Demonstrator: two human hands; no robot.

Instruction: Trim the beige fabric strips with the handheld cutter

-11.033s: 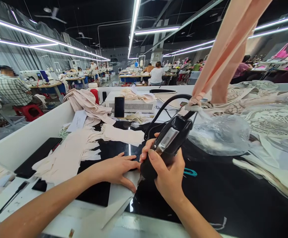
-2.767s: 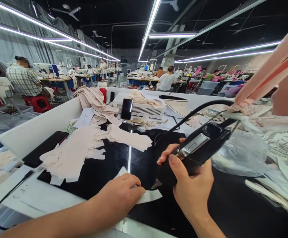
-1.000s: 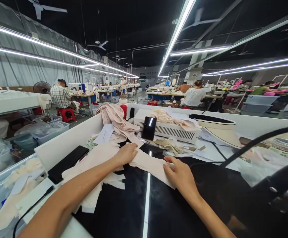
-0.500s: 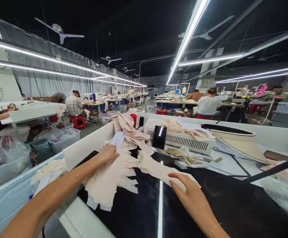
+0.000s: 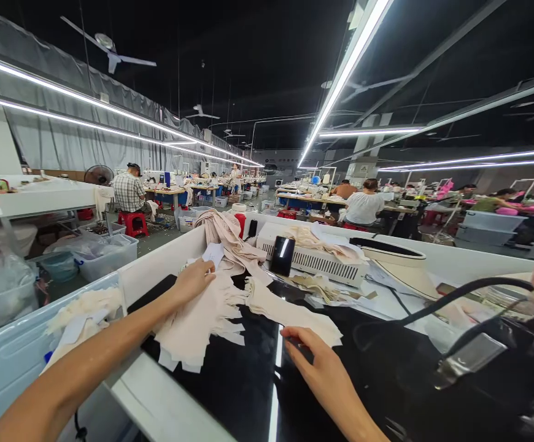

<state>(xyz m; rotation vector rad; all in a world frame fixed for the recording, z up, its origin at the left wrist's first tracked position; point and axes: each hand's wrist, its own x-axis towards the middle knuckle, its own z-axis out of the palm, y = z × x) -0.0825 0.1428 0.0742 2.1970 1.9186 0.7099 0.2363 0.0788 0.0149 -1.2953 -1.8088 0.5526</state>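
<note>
My left hand [image 5: 193, 283] reaches over a fanned pile of cream fabric pieces [image 5: 193, 334], its fingers closed at the lower edge of a white printed paper slip [image 5: 213, 253]. Whether those fingers also grip fabric is hidden. My right hand [image 5: 315, 359] is open, thumb and fingers apart, just above the glossy black work surface [image 5: 243, 387]. Beyond its fingertips lies a flat stack of cut cream fabric pieces [image 5: 290, 307]. Draped cloth strips [image 5: 230, 236] are heaped behind the slip.
A black phone [image 5: 282, 255] leans against a white vented box [image 5: 326, 261]. A cream visor-shaped piece [image 5: 400, 264] sits to the right. Black cables [image 5: 460, 291] and a metal-plated tool [image 5: 472, 359] lie nearer. A light-blue bin [image 5: 4, 368] stands left. People sew behind.
The view has turned slightly right, bringing in cables and a blurred shape at the right edge. My right hand has drawn back from the fabric stack; my left hand stays at the slip.
</note>
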